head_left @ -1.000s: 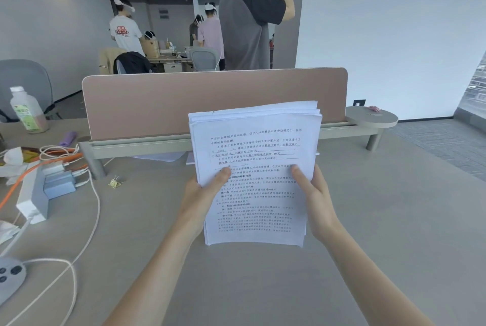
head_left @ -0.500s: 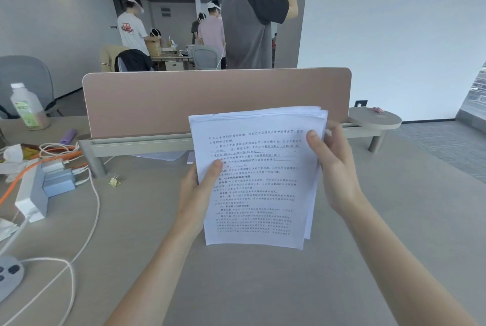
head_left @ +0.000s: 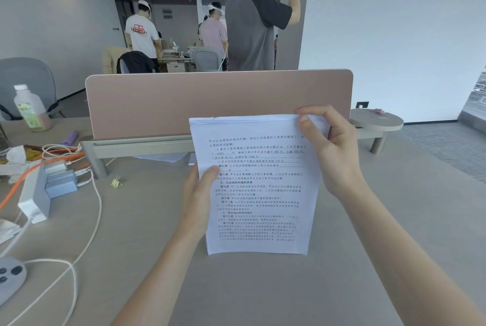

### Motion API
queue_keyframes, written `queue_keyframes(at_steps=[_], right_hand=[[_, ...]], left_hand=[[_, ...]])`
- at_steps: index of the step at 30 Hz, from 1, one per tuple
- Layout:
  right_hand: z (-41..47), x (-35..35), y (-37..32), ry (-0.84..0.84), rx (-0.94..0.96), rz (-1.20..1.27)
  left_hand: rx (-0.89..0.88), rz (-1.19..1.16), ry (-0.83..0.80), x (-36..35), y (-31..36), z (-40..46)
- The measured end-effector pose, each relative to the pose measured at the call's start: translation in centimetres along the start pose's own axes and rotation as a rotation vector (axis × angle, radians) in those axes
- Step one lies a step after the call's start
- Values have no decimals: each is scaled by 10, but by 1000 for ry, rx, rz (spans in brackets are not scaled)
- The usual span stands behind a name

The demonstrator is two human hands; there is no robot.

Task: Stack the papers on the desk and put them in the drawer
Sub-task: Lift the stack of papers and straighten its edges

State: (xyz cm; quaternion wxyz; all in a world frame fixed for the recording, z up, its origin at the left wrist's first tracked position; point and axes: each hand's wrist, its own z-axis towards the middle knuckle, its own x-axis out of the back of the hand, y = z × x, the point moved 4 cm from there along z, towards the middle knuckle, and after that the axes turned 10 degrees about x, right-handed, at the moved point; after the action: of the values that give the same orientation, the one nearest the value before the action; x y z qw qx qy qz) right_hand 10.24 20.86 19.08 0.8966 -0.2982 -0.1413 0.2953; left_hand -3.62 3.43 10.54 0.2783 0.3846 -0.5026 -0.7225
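At the centre of the head view, above the grey desk (head_left: 368, 233), a stack of papers (head_left: 259, 194) stands upright, its printed face toward the camera and its bottom edge resting on or just over the desktop — I cannot tell which. The left hand (head_left: 197, 199) clamps the stack at about 9 o'clock on its left edge, thumb pressed on the front sheet, the other fingers hidden behind. The right hand (head_left: 334, 152) grips the top right corner, at about 1 o'clock on the stack, thumb on the front and fingers curled over the top edge. The two hands are well apart, one low on the left side and one high on the right. The sheets' top edges are slightly uneven at the upper left corner.

Behind the stack, at 12 o'clock, a pink divider panel (head_left: 218, 104) runs across the desk on a pale rail. More loose white sheets (head_left: 160, 158) lie flat under the rail, just beside the stack's upper left. At 9 o'clock a small gold binder clip (head_left: 117, 182) sits on the desk, and farther out lies a white power strip (head_left: 34, 196) with blue chargers, white and orange cables (head_left: 86, 223) trailing from it. A plastic bottle (head_left: 31, 108) stands at about 10 o'clock — well apart from the papers. No drawer is in view.
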Motion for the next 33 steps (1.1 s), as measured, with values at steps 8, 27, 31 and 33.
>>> queue_keyframes(at_steps=[8,27,31,33], right_hand=[[-1,7,-1,8,122,-113],[-67,-7,45,54,-457,188],[-81,-12,60,19,-556,252],[-73,-10,57,37,-503,263]], left_hand=[[43,-7,-31,7,-9,-1],[274,80,-161,11,-33,-4],[256,198,-94,8,-36,0],[223,200,-32,4,-32,2]])
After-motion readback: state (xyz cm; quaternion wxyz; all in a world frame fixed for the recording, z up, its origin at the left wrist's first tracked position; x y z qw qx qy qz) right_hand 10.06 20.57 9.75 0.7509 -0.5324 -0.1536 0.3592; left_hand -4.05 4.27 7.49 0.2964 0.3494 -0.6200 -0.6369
